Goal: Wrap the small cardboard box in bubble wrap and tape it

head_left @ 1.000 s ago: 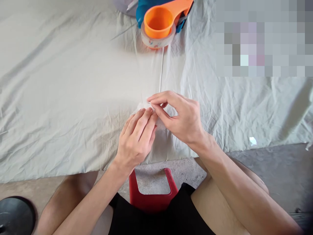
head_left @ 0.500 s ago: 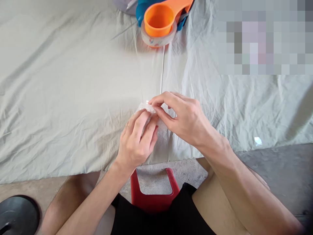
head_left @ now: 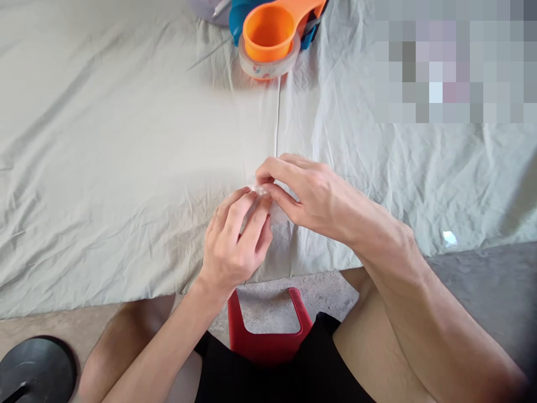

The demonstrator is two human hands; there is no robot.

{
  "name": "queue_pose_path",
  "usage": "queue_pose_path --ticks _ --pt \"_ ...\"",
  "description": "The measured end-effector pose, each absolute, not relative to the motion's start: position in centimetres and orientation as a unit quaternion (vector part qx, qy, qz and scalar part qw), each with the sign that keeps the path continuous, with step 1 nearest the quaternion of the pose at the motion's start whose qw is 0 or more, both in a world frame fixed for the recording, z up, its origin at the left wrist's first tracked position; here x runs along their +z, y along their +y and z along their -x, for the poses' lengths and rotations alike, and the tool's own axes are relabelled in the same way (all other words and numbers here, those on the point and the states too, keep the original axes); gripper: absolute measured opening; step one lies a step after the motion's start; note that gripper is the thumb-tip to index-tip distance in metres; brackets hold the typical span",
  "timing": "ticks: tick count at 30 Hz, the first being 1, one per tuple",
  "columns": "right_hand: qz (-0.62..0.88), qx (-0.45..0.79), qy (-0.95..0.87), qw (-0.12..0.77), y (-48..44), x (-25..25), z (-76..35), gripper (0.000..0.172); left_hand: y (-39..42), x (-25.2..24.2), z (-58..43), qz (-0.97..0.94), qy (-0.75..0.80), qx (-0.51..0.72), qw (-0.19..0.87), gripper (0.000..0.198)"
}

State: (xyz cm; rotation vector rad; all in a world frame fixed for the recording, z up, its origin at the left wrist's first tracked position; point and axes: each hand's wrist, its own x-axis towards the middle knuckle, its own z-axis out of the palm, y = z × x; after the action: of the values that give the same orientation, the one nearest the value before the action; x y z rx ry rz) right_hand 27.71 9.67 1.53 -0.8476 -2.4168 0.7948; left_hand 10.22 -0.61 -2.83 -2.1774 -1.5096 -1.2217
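A small piece of crumpled clear plastic [head_left: 260, 190] shows between my fingertips, just above the cloth. My left hand [head_left: 237, 235] is closed on its near side, fingers bent over it. From the right, my right hand [head_left: 300, 190] pinches the plastic between thumb and index finger, with its other fingers curled behind. The fingertips of both hands almost touch. Most of the plastic is hidden under the fingers, and I cannot make out whether anything is inside it.
Pale cloth [head_left: 126, 145] with wrinkles covers the table. At the back stand an orange tape dispenser [head_left: 268, 33] with a tape roll [head_left: 268, 68], and a blue object [head_left: 237, 19]. A shiny scrap [head_left: 450, 239] lies near the right edge. Below are a red stool [head_left: 268, 344] and a round black base [head_left: 39, 366].
My right fingertips have come down and in over the plastic, so less of it shows. The small white bit at their tips is out of sight. My left hand has hardly moved.
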Motion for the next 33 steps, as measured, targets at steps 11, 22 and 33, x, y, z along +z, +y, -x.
queue_pose_path --ticks 11,22,33 --pt "0.315 0.244 -0.888 0.231 9.0 1.6 -28.3 0.022 -0.2 -2.9 -10.3 0.686 -0.53 -0.498 0.022 0.059" --pt "0.238 0.229 -0.901 0.281 8.1 1.9 -29.7 0.022 -0.4 -2.6 -9.7 0.715 -0.528 -0.457 0.038 0.032" --pt "0.345 0.424 -0.795 0.264 7.7 0.6 -27.4 0.031 -0.5 -2.8 -9.4 0.748 -0.511 -0.408 0.114 0.022"
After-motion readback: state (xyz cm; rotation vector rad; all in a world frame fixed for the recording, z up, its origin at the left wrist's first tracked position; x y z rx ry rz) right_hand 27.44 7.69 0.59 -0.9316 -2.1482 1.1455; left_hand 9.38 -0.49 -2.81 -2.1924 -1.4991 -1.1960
